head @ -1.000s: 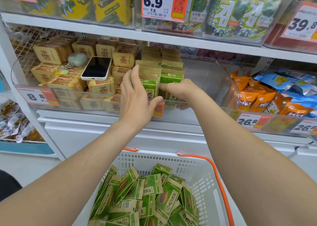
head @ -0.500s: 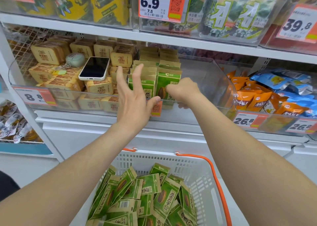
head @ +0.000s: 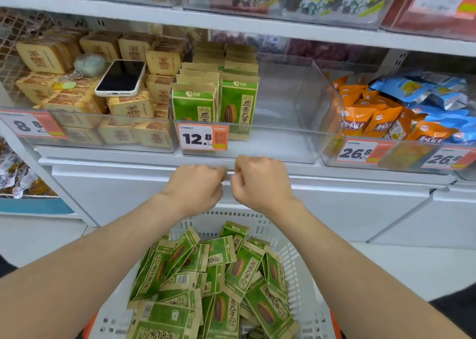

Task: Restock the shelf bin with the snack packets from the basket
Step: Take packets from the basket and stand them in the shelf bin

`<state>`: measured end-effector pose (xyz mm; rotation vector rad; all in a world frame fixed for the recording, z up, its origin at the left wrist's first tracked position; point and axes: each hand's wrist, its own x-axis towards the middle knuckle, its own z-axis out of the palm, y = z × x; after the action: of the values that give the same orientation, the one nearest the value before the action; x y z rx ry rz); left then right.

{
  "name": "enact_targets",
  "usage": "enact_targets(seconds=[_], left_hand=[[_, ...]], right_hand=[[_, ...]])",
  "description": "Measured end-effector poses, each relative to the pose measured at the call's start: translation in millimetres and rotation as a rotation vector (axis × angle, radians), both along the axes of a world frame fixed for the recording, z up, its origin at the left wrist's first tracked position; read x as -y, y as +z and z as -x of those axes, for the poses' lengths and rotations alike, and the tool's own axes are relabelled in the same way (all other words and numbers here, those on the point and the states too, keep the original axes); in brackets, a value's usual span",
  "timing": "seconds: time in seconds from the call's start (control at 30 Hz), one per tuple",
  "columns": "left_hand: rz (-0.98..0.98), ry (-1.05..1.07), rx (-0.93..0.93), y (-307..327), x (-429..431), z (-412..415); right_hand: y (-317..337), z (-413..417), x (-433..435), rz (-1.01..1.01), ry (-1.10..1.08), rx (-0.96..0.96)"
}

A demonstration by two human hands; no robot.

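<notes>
0.5 s ago both my hands were up inside the shelf bin point(head: 296, 88), squaring the front packets. Now they are out of it and lower, in front of the white shelf edge point(head: 360, 179). My left hand point(head: 195, 184) and right hand point(head: 260, 181) sit side by side, nearly touching, fingers curled into fists with nothing visible in either.

At 12 o'clock from my fists, 2 rows of green snack packets point(head: 239, 101) stand upright at the bin's left end; its right part is bare. The clear front lip and the 12.8 price tag point(head: 203, 136) stand between my hands and those packets. At 6 o'clock, under my forearms, the white basket point(head: 296, 258) holds a loose heap of the same green packets point(head: 239, 269).

At 10 o'clock a phone point(head: 121, 78) lies on tan packets point(head: 128, 106), a keyring puff point(head: 88, 64) just beside it. At 2 o'clock are orange packets point(head: 373, 122).
</notes>
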<state>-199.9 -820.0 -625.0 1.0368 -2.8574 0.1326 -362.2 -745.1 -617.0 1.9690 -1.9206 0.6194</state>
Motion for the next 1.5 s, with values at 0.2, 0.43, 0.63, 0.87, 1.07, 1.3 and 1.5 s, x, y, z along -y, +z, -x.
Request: enact_targets(seconds=[0.2,0.43,0.63,0.87,1.07,1.3,1.5], left_hand=[[-0.267,-0.062,0.530,-32.3,-16.2,-5.7],[-0.453,-0.074,0.551,-50.7,-13.4,-15.7],[-0.469,-0.057,0.542,-50.9,-9.8,-13.8],[-0.483,-0.050,0.549,-50.1,-7.3,-15.8],[-0.551,-0.008,0.538,-48.8,-6.0,-17.6],[-0.739,0.089,0.187,-35.8,0.2,-16.8],[-0.835,0.114,-0.510,-15.3,0.5,-15.0]], right_hand=[[-78.9,3.8,-22.1,-0.718,0.018,-0.054],[-149.9,-6.1,-35.5,-0.984,-0.074,0.040],[-166.0,-13.8,-30.0,-1.004,-0.041,-0.137],[-175.9,-8.2,-25.8,-1.033,-0.005,0.196],[-160.5,-3.2,-26.0,-0.977,0.016,0.147],[-93.4,-5.5,-14.1,-0.533,0.074,0.132],[-34.1,-0.7,-8.8,0.061,0.176,0.458]])
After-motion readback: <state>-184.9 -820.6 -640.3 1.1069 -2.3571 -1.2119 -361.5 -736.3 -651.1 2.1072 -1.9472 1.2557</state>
